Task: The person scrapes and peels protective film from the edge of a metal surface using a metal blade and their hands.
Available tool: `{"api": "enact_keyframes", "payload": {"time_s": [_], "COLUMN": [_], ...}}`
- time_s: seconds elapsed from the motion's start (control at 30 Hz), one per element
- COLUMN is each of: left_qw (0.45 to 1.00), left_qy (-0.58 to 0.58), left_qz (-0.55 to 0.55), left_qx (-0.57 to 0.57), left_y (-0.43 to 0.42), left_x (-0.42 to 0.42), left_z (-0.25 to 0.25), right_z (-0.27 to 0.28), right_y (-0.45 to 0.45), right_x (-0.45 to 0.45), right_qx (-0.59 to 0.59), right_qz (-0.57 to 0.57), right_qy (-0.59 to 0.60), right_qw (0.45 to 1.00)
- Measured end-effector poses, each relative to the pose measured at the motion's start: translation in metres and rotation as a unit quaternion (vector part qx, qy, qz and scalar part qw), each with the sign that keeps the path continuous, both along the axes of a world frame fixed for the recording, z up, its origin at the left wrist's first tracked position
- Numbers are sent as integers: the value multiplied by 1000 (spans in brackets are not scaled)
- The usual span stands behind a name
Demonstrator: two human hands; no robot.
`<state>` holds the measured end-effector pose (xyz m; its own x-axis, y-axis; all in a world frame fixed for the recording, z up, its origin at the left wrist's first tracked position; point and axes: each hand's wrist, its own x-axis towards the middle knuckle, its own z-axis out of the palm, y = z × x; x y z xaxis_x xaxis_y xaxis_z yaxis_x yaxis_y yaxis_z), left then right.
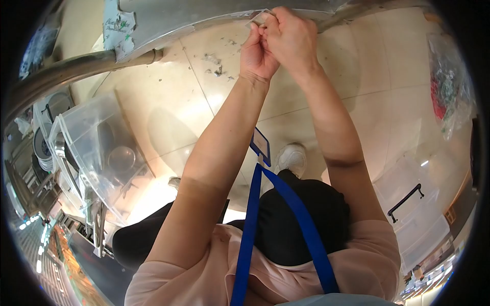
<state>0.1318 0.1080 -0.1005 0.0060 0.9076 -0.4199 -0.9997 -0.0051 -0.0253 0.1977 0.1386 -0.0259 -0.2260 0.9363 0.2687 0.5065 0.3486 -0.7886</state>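
At the top of the view, both my hands meet at the edge of a grey metal surface (pixel 204 11). My left hand (pixel 258 57) is closed, its thumb and fingers pinched near a small pale piece of film (pixel 259 19). Close beside it, my right hand (pixel 294 38) is curled with its fingertips on the same piece. The hands partly hide the film, so how far it sticks to the metal cannot be seen. A torn, printed protective film (pixel 118 31) clings to the metal further left. Scraps (pixel 218 70) lie on the tiled floor below.
A metal tube (pixel 76 76) runs along the left. Clear plastic bins (pixel 97 137) with kitchenware stand there. At right are a transparent bag (pixel 446 86) with red and green contents and a clear box with a black handle (pixel 406 203). A blue lanyard (pixel 250 219) hangs from my neck.
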Motion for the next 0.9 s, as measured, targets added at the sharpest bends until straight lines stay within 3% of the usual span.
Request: {"api": "enact_keyframes", "payload": {"time_s": [0.1,0.2,0.3,0.4,0.5,0.6,0.8,0.9], "left_qw": [992,994,999,991,942,998,999,990], "left_qy": [-99,-80,-36,-108,-271,-54,-31,-104], "left_qz": [-9,-6,11,6,-10,30,22,8], "left_qx": [82,76,-5,77,198,20,25,93], "left_y": [-1,-2,0,-9,-12,-8,2,2], "left_x": [-3,-1,7,3,-7,-1,2,0], "left_z": [-24,-31,1,-11,-20,19,1,-10], "right_z": [-4,-6,-7,-10,-6,-4,2,2], "right_y": [3,5,7,6,7,6,4,4], "right_x": [3,4,5,6,2,0,-3,0], "right_qx": [44,82,88,52,29,32,104,124], "right_qz": [8,23,31,39,54,54,51,60], "right_qy": [-38,-44,-30,-3,-2,-21,-62,-68], "right_qw": [998,995,995,998,998,998,991,988]}}
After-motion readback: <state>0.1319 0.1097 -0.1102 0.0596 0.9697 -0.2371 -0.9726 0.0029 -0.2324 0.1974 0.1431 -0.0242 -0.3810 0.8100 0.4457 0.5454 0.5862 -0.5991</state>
